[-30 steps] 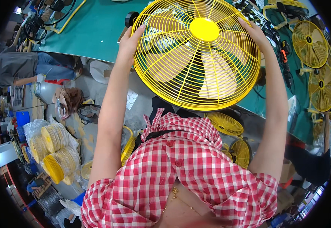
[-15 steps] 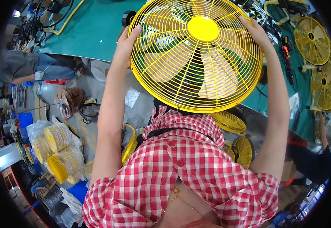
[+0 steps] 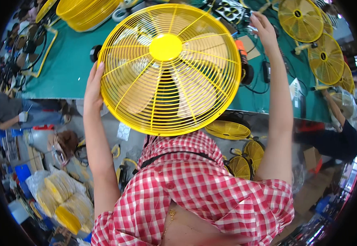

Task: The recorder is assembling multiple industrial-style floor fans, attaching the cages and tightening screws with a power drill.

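Observation:
A round yellow wire fan grille (image 3: 167,48) with pale blades behind it stands tilted toward me at the table's front edge. My left hand (image 3: 93,88) grips the left rim, thumb in front and the other fingers behind. Away from the rim, my right hand (image 3: 266,33) reaches over the far right of the table. Its fingers are bent together beside small black and white parts (image 3: 231,11); whatever they pinch is too small to make out. An orange and black tool (image 3: 241,50) lies close to the fan's right rim, partly hidden by it.
Stacked yellow grilles (image 3: 86,14) and a tape roll (image 3: 120,14) sit on the green table (image 3: 63,82). More yellow fans (image 3: 301,19) stand at right, others (image 3: 227,129) below the table edge. Wrapped yellow grilles (image 3: 59,197) lie at lower left. Co-workers' arms (image 3: 334,108) show at both sides.
My right hand has left the fan's right rim and moved out over the small parts on the table. My left hand still grips the fan. The view has shifted, showing more of the table.

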`<state>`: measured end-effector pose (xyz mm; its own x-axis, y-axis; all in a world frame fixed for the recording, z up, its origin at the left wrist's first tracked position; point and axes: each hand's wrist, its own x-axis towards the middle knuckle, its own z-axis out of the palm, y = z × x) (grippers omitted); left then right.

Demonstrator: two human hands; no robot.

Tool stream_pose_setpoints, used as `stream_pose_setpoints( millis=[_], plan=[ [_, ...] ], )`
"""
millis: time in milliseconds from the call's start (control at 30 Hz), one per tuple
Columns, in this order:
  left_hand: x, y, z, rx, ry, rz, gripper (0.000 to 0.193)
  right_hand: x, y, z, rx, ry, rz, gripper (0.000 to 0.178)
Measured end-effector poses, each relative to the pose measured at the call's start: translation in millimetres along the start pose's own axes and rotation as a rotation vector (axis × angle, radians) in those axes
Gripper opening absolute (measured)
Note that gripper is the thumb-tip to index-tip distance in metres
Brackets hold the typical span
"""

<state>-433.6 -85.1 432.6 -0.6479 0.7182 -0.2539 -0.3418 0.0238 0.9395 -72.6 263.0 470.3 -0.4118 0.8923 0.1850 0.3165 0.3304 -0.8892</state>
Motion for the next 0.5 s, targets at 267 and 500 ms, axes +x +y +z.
stream_pose_setpoints(
  millis=[267,500],
  plan=[
    [-15,22,-20,-0.054,0.027,-0.007,0.049,-40,210,-4,-0.269,0.031,0.433,0.048],
    [-16,38,-54,0.037,0.277,-0.095,0.06,-62,273,0,-0.685,0.056,0.353,0.077]
  ],
)
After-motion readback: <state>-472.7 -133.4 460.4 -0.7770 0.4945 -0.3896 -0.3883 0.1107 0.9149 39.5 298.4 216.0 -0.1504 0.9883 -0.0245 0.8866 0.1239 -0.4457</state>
